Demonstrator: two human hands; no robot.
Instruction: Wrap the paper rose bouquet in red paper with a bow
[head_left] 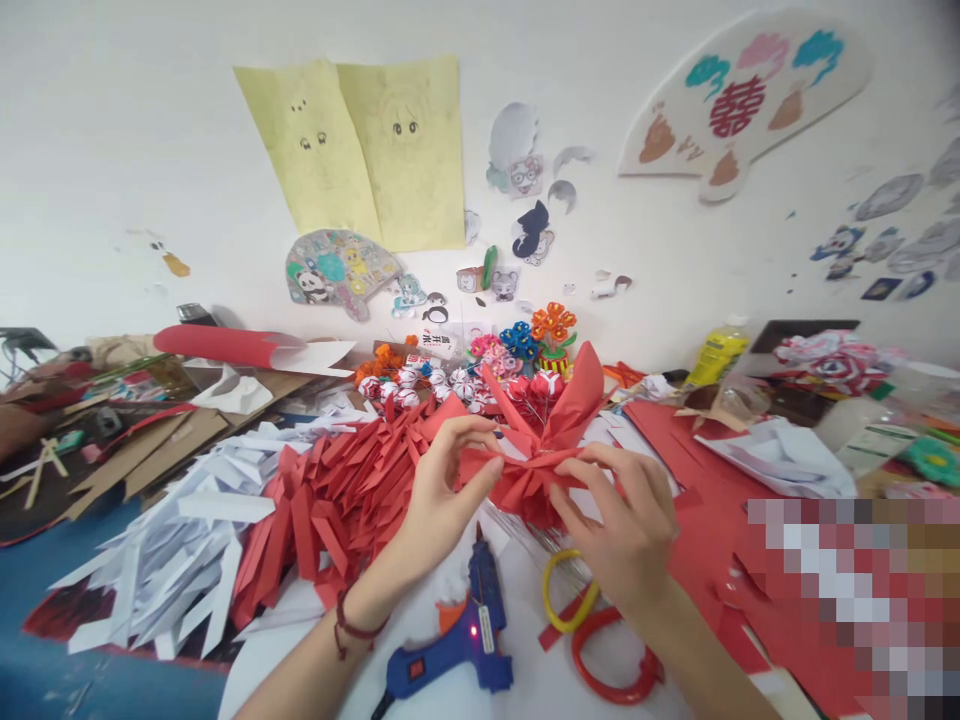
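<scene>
My left hand (450, 475) curls its thumb and fingers around the left petals of a red folded-paper flower (536, 450). On the flower's right side, my right hand (622, 510) pinches a petal between thumb and fingers. The flower's long petals stand up, and thin wire stems show below it. Under my hands lies a blue hot glue gun (457, 635), its red light lit and its nozzle toward the flower. Near my right wrist are a yellow loop (549, 590) and a red loop handle (651, 665), which look like scissor handles.
Folded red paper strips (322, 510) and white paper strips (180, 540) are heaped on the left. Small craft flowers (517, 340) stand by the wall. Red paper sheets (720, 530) cover the right side, near a yellow bottle (716, 350). Cardboard (180, 440) lies farther left.
</scene>
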